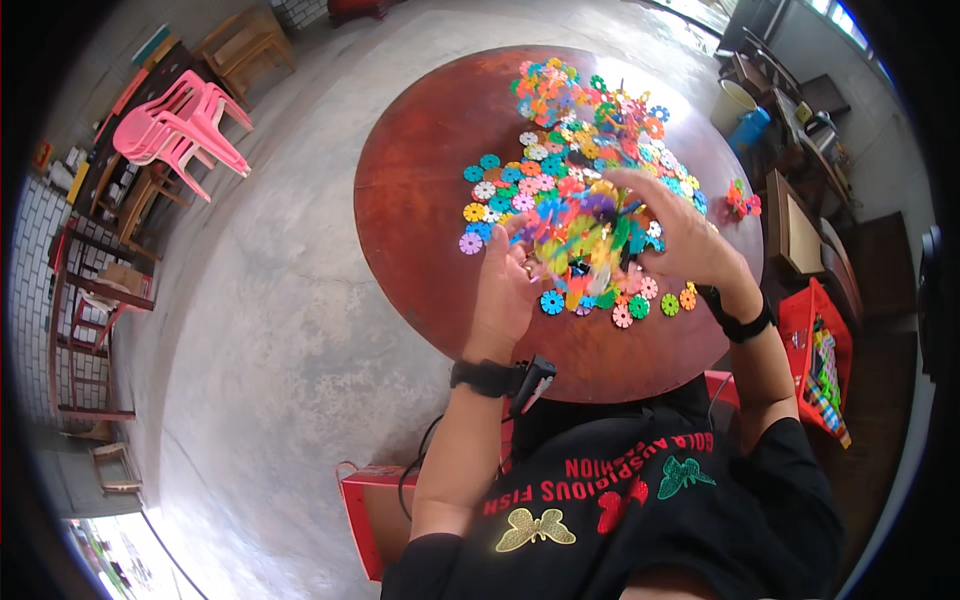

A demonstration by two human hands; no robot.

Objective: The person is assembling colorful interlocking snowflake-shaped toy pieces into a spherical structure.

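A multicoloured cluster of interlocking flower-shaped plastic discs (590, 230) is held between my two hands above the table, blurred by motion. My left hand (508, 285) is closed on its left side, the thumb pointing up along the edge. Around its right side curls my right hand (675, 230), index finger arched over the top and thumb lower down; some fingertips are hidden. Loose discs (490, 190) in many colours lie beneath and beyond the cluster. Several more discs (648, 290) lie close to me. Other joined discs (548, 90) stand at the far side.
The round brown table (420, 200) carries all this. A small disc piece (742, 200) sits off its right edge. A red bag (815, 360) with colourful toys is at my right. Pink plastic chairs (180, 125) stand far left. Below my left arm is a red box (375, 500).
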